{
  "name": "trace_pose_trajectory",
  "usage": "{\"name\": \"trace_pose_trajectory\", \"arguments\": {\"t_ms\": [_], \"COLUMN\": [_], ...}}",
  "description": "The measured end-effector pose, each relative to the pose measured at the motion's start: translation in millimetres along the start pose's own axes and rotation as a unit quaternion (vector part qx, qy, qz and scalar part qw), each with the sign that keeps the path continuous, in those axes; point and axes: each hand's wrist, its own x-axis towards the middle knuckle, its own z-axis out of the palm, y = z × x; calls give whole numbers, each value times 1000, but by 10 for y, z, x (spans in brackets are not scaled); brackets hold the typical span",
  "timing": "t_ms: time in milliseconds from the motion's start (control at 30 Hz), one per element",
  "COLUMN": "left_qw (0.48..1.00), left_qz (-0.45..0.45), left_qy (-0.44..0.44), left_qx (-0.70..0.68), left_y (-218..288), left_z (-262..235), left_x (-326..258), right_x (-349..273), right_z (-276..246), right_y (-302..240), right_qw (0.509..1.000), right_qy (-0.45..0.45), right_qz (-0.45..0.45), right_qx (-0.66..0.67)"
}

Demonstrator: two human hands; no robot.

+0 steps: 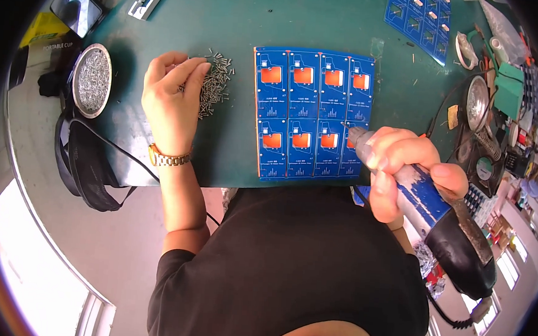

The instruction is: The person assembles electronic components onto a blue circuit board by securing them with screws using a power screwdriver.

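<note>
Blue circuit panel (311, 115) flat on green table (228, 20). Right hand (406, 166) clenched around electric screwdriver (428, 207), tip touching panel's lower right corner. Left hand (172, 99) left of panel, fingertips pinching into screw pile (216, 80).

The right hand (403, 169) covered the lower right corner of the blue circuit-board panel (311, 112), hiding the board cell beneath. The left hand (172, 96) masked part of the screw pile (216, 80). Lettering on the boards was too small to tell. A second panel (419, 21) was cut off by the top edge.
</note>
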Motion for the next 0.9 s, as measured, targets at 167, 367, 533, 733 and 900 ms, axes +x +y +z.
{"name": "trace_pose_trajectory", "arguments": {"t_ms": [167, 367, 533, 733, 900], "left_qw": [999, 1000, 999, 998, 988], "left_qz": [-17, -26, -6, -45, -104], "left_qy": [9, 3, 26, 35, 12], "left_qx": [-33, -5, 23, -22, -111], "left_y": [28, -3, 7, -88, 91], "left_z": [-26, -59, -91, -36, -8], "left_x": [18, 26, -51, -163, -212], "right_x": [-7, -37, -263, -373, -427], "right_z": [-75, -262, -292, -313, -317], "right_y": [49, 31, -46, -289, -233], "right_qw": [998, 995, 979, 997, 994], "right_qy": [-54, -4, -2, 3, -2], "right_qz": [-2, 11, -71, -30, -17], "right_qx": [42, 97, 189, 77, 105]}}
